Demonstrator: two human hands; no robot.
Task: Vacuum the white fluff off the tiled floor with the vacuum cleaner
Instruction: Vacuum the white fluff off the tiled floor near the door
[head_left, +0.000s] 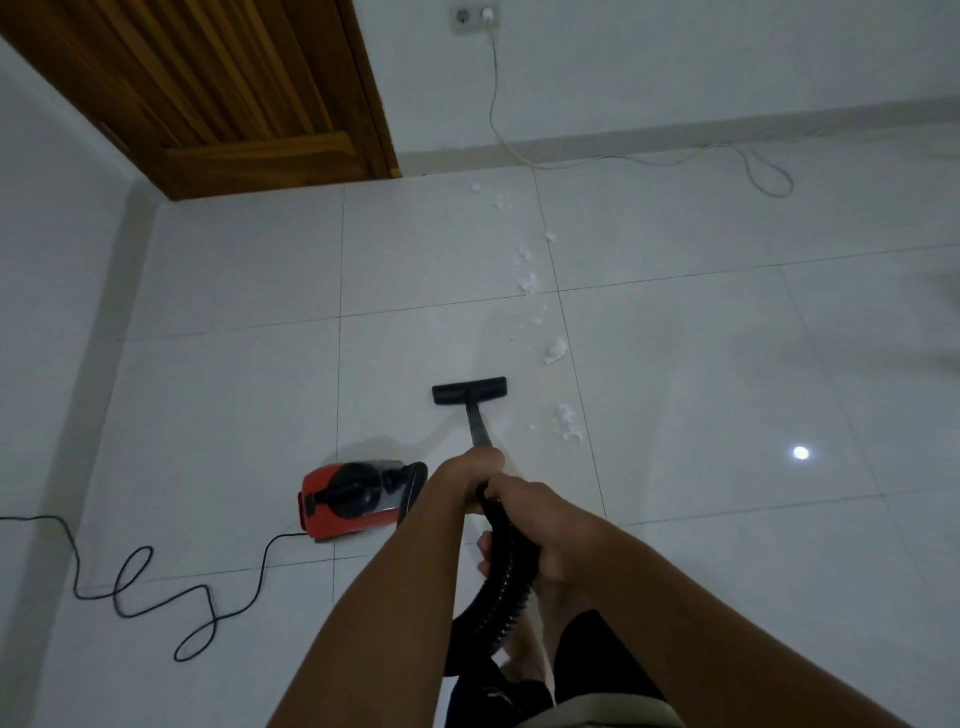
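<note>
At the lower left of the frame a black power cord (130, 587) loops across the tiled floor (234, 405) to the red vacuum cleaner (353, 499), which sits left of centre. Just right of it, at mid-frame, the black floor nozzle (469, 391) lies flat on bare tile at the end of the wand (478, 421). The white fluff (556, 351) lies right of the nozzle and apart from it, in a broken trail running from a clump beside the wand up towards the wooden door (234, 104) in the upper left. As the whole trail looks untouched, I judge the work barely begun, with nearly all the fluff left to lift.

The left hand (475, 470) has its fingers wrapped round the top of the wand, in a closed grasp. Right of it and lower, the right hand (535, 525) grips the ribbed black hose (506, 587), fingers curled fully round it
</note>
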